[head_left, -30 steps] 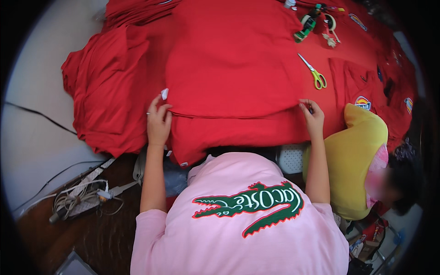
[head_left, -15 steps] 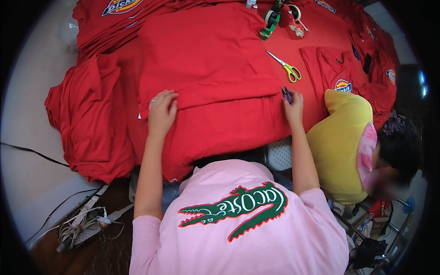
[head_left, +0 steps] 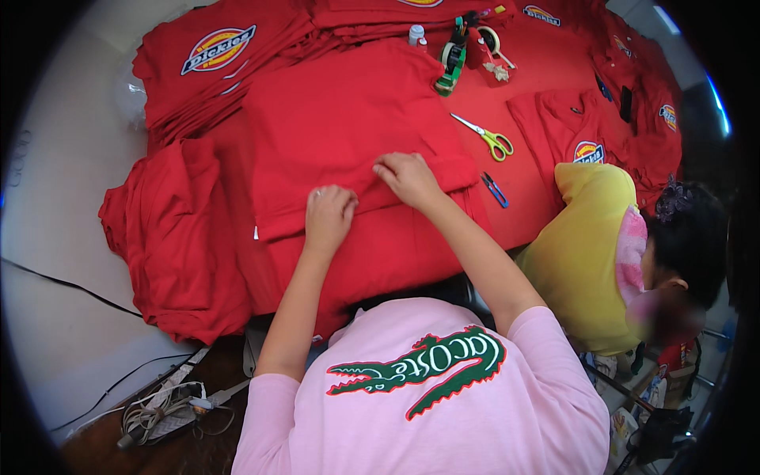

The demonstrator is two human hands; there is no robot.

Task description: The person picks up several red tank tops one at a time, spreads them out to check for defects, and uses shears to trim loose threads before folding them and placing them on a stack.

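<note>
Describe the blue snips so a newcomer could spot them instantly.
On the red tabletop, look beside the right edge of the large red garment. Below the scissors in view lie the snips. They are smaller, slimmer, with blue handles instead of yellow-green loops.

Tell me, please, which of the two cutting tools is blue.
The small snips, lying right of the folded red garment; the larger scissors, above them in the picture, are silver and yellow-green.
</note>
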